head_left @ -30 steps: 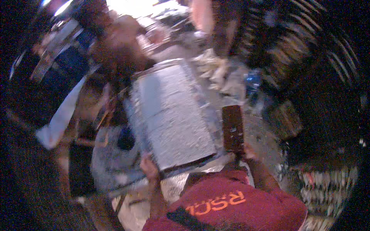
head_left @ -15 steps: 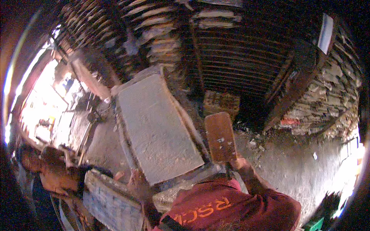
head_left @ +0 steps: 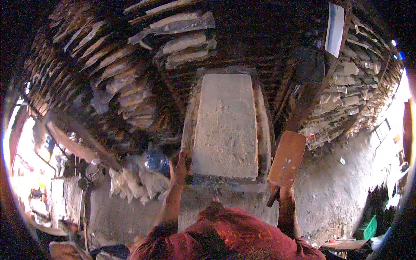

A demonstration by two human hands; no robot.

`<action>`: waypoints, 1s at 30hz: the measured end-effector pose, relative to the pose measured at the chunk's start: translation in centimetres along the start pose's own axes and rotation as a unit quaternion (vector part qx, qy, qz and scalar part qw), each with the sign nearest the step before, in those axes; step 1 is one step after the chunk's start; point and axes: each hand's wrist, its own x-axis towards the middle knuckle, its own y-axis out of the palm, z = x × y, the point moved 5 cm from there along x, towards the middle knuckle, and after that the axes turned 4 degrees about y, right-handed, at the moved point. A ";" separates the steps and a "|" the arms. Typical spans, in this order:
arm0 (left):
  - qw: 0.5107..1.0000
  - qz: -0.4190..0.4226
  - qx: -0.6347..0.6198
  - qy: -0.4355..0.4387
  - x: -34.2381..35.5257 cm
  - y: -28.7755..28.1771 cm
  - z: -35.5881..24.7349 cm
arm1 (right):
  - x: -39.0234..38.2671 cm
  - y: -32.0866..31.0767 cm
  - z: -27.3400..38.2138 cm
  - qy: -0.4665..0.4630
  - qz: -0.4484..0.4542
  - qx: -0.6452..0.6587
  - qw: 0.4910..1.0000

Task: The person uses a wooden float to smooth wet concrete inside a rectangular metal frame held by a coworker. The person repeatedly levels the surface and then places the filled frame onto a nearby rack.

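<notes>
- Head cam: background's swung round in the last half second, and the framed tray (head_left: 229, 183) now points straight at 12.
- So its pale, crumbly slab (head_left: 225, 125) sits square to the body.
- Left hand (head_left: 178, 165) looks clamped on the tray's 8 o'clock edge.
- Right hand (head_left: 284, 195) grips the brown paddle (head_left: 287, 159) at 4 o'clock, blade toward 1.

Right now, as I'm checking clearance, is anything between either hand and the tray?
Nothing visible parts the left hand from the tray; at the right hand, the brown paddle has its handle in between.
</notes>
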 end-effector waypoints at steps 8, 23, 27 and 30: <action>0.975 0.135 -0.175 -0.027 18.6 7.3 13.3 | 8.8 1.5 1.4 -0.058 -0.088 0.106 0.989; 0.877 0.198 -0.432 -0.073 40.3 13.3 10.1 | 36.8 14.9 21.1 -0.493 0.491 0.114 0.709; 0.971 0.116 -0.208 0.003 42.5 15.8 1.8 | 41.6 11.4 16.9 -0.144 0.120 0.217 0.958; 0.993 0.082 -0.086 0.004 44.8 16.0 -0.4 | 44.9 13.1 16.6 -0.134 0.090 0.149 0.976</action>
